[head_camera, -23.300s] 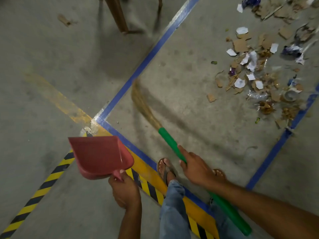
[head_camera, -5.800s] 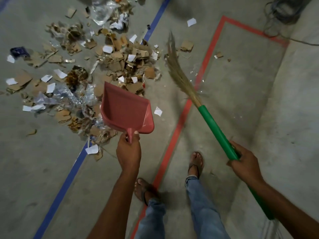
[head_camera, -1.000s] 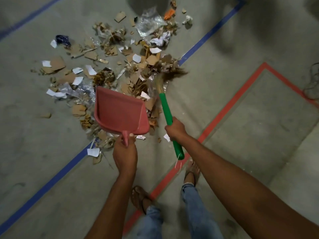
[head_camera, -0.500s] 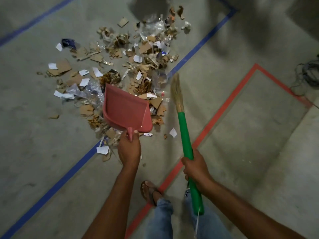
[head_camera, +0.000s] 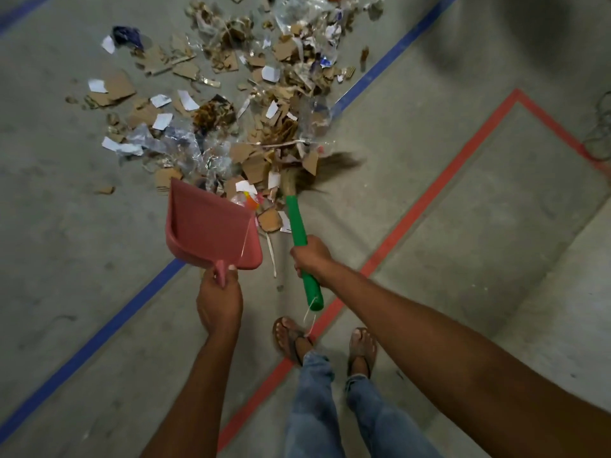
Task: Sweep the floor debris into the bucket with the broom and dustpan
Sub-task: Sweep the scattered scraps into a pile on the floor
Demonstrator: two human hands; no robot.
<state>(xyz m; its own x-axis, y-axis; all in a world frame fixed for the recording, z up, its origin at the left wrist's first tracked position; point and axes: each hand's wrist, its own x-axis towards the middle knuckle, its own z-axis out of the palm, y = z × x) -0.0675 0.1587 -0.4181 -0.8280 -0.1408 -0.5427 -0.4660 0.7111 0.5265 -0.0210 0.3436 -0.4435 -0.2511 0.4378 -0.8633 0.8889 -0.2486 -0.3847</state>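
Observation:
A wide scatter of debris (head_camera: 231, 104), cardboard scraps, white paper bits and clear plastic, covers the concrete floor ahead of me. My left hand (head_camera: 219, 299) grips the handle of a red dustpan (head_camera: 208, 226), whose empty tray opens toward the near edge of the pile. My right hand (head_camera: 311, 257) grips the green handle of the broom (head_camera: 297, 223). Its straw bristles are blurred and press into the scraps just right of the dustpan's mouth. No bucket is in view.
A blue tape line (head_camera: 99, 328) runs diagonally across the floor under the pile. A red tape line (head_camera: 410, 216) outlines a zone to the right. My sandalled feet (head_camera: 325, 345) stand on the red line. Cables (head_camera: 598, 127) lie at the right edge.
My right hand has slid forward and up along the broom, and the bristles have swung from beside the pile into its near edge, pushing scraps toward the dustpan. The dustpan has held its place.

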